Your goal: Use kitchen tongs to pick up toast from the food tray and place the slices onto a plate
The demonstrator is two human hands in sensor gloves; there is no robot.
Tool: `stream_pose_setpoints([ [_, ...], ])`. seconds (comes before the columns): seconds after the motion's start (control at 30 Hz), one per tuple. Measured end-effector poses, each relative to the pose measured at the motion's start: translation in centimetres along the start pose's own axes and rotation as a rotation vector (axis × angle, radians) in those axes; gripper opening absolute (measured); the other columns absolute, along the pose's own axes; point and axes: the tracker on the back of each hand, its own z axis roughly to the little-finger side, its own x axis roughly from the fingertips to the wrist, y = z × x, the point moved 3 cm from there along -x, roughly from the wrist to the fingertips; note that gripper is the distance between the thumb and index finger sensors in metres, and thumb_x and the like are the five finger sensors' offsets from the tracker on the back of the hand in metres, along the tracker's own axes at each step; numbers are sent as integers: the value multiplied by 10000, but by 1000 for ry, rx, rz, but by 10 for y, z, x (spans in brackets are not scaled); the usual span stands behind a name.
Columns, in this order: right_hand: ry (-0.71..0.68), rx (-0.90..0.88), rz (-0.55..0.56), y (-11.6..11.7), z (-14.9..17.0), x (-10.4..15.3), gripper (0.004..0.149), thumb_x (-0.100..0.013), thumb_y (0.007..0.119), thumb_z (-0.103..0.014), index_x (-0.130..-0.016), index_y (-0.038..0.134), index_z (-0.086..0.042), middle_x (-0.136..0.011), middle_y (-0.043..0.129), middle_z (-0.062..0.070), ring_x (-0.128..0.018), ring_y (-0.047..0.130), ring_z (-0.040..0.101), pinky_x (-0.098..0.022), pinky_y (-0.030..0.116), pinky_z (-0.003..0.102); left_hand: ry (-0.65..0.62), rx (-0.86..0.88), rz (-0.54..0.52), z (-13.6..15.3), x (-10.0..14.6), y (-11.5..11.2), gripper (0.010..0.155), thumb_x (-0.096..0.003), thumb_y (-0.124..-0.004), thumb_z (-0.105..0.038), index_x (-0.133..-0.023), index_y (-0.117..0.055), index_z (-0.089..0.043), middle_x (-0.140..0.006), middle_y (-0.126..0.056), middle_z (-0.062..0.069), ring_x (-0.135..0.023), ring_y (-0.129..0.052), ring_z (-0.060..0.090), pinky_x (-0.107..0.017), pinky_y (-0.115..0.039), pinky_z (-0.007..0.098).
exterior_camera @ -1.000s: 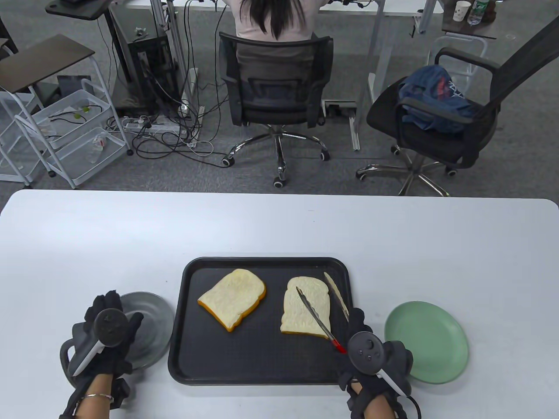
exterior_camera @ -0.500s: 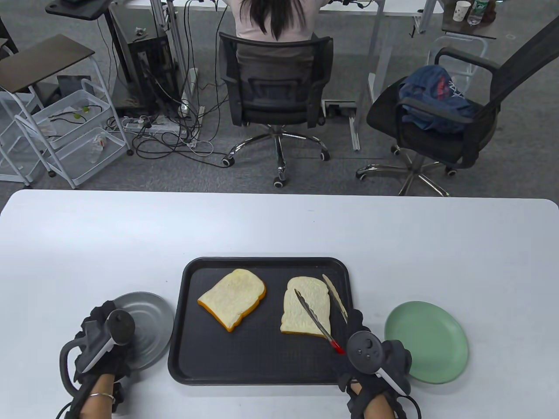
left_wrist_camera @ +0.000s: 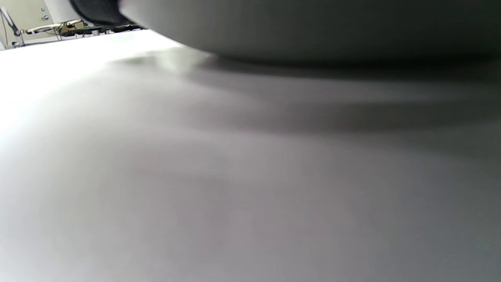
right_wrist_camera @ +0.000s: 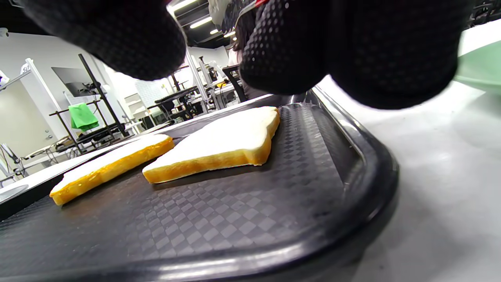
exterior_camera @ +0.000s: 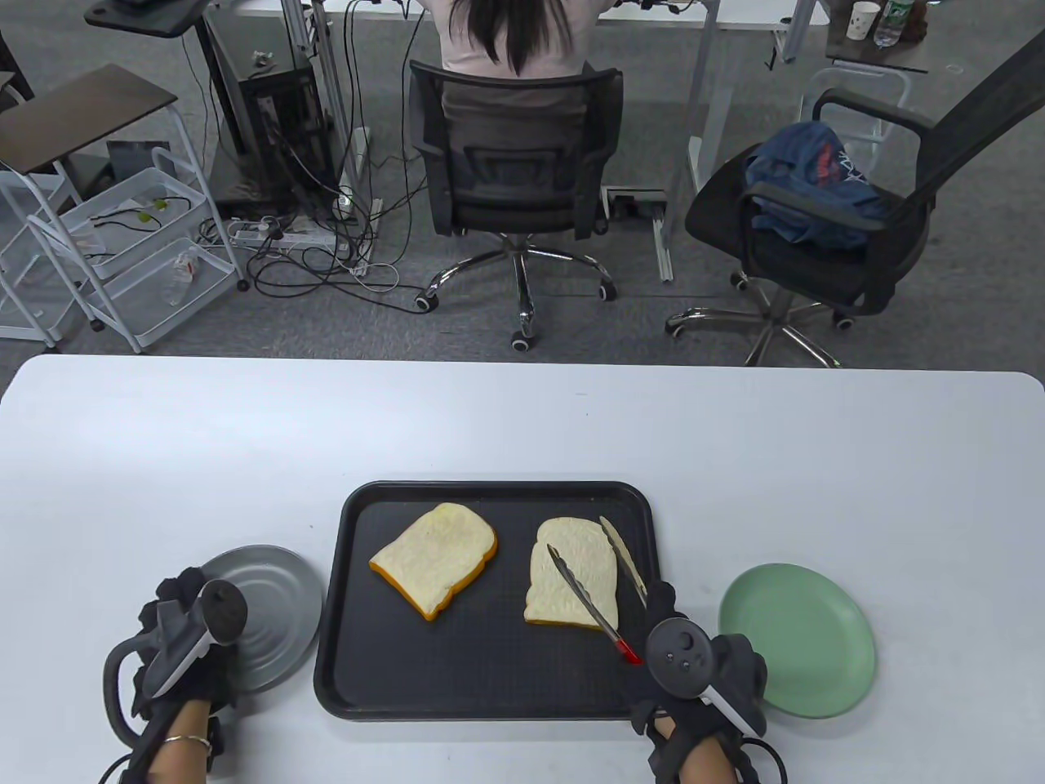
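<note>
Two toast slices lie on the black food tray [exterior_camera: 351,653]: the left slice [exterior_camera: 435,559] and the right slice [exterior_camera: 571,581]. My right hand [exterior_camera: 663,608] grips the red-ended metal tongs [exterior_camera: 589,603] at the tray's near right corner. The tongs are spread, with one arm above the right slice and the other arm [exterior_camera: 624,559] along its right edge. In the right wrist view my gloved fingers [right_wrist_camera: 352,47] hang over the right slice [right_wrist_camera: 223,145], with the left slice [right_wrist_camera: 109,166] beyond it. My left hand [exterior_camera: 175,594] sits at the left rim of a grey plate [exterior_camera: 273,608] and holds nothing.
A green plate [exterior_camera: 804,645] sits right of the tray, close to my right wrist. The left wrist view shows only the grey plate's rim [left_wrist_camera: 313,27] and the white table [left_wrist_camera: 235,196]. Beyond the table's far edge, office chairs stand and a person sits.
My left hand has slid back to the lower left, off the grey plate's top to its rim. The tongs have shifted slightly left over the right slice.
</note>
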Motion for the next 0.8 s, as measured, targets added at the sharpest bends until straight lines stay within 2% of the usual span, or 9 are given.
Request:
stream_pose_setpoints([
  [0.17, 0, 3, -11, 1, -1, 0, 1016, -322, 879, -450, -966, 282, 61, -781, 683, 327, -373, 929, 267, -224, 867, 448, 34, 38, 2, 7, -1, 1, 755, -716, -649, -330, -1225, -249, 59, -1189, -381, 425, -998, -614, 589, -721, -693, 576],
  [0.3, 0, 5, -17, 2, -1, 0, 1017, -322, 878, -451, -965, 281, 62, -781, 682, 327, -373, 929, 267, -224, 866, 448, 67, 133, -3, 17, -2, 2, 779, -693, -692, -338, -1216, -288, 73, -1161, -469, 422, -950, -692, 536, -678, -768, 482],
  [0.43, 2, 7, -24, 3, -1, -1, 1018, -321, 878, -452, -965, 281, 63, -780, 683, 328, -372, 929, 268, -224, 866, 449, 102, 206, -41, 27, -1, 6, 776, -664, -748, -312, -1207, -347, 71, -1086, -648, 341, -833, -830, 401, -589, -858, 331],
  [0.53, 3, 8, -29, 3, -1, -1, 1017, -322, 877, -453, -965, 280, 62, -781, 682, 329, -374, 929, 268, -225, 866, 449, 140, 252, -77, 34, 1, 12, 736, -661, -753, -265, -1202, -380, 65, -1000, -737, 275, -740, -880, 326, -528, -873, 258],
  [0.67, 3, 8, -33, 4, -1, -1, 1019, -321, 877, -454, -965, 280, 63, -780, 681, 329, -374, 929, 269, -225, 865, 450, 132, 441, -79, 43, 5, 19, 676, -669, -728, -223, -1194, -424, 75, -952, -757, 251, -698, -886, 294, -497, -873, 244],
  [0.8, 4, 9, -38, 4, -1, -1, 1019, -320, 877, -454, -965, 280, 64, -779, 682, 331, -373, 929, 270, -224, 865, 451, 104, 539, -117, 45, 10, 28, 551, -688, -671, -203, -1163, -521, 33, -925, -757, 244, -689, -886, 281, -495, -878, 242],
])
